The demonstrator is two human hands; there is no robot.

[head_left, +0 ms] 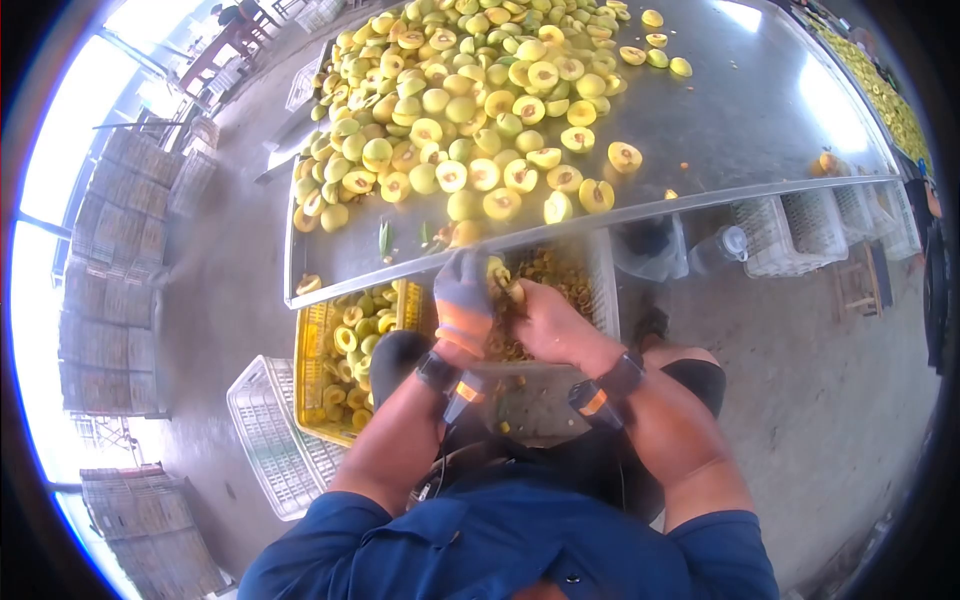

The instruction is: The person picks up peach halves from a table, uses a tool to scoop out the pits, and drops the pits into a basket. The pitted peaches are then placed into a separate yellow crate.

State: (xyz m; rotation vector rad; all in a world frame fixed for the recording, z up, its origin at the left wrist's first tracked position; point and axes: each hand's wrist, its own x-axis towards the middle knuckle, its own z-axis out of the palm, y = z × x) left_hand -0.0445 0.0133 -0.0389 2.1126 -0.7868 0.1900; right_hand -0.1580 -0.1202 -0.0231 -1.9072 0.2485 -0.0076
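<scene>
My left hand (465, 300), in a grey and orange glove, is closed on a yellow-green stone-fruit half (497, 268) just below the table's near edge. My bare right hand (550, 320) meets it from the right, fingers closed against the fruit. Something small and brownish shows at its fingertips, too little to name. Beneath both hands, a pale crate (606, 285) holds brown pits and scraps (560, 275). To the left, a yellow crate (312, 370) contains fruit halves (362, 330). A large heap of halved fruit (460, 105) covers the metal table's left part.
The metal table (720, 110) has a raised near edge. An empty white crate (275, 430) stands left of the yellow one. White baskets (790, 235) and a clear plastic jug (718, 248) are under the table at right. Crate stacks (110, 330) line the left side.
</scene>
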